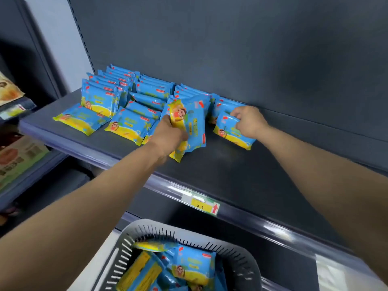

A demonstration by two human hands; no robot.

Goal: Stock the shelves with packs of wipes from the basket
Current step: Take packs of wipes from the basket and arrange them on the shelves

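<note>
Dark grey shelving filled the view, with a flat shelf (pixel 241 171) running from near right to far left under a plain back panel. On its left half, packs (pixel 117 101) of blue and yellow wipes already stood in about 4 rows from front to back, some upright and some slumped forward. The right half of the shelf was bare.

The left hand (pixel 168 135) held a clutch of 2 or more packs (pixel 189 124) turned on edge, its grip wrapped round them, just right of the stocked rows. The right hand (pixel 249 120) pinched the top edge of a single pack (pixel 233 133) standing on the shelf near the back panel, with another pack just behind it, starting a fresh row.

Below, the grey slotted basket (pixel 239 261) still held a good heap of packs, so I judged the job somewhere near the middle: several rows done, much shelf and stock left.

Each pack showed a cartoon child and a small red label, its print too blurred to read. A yellow tag (pixel 202 204) on the shelf rail bore a handwritten 29 beside a red up arrow.
</note>
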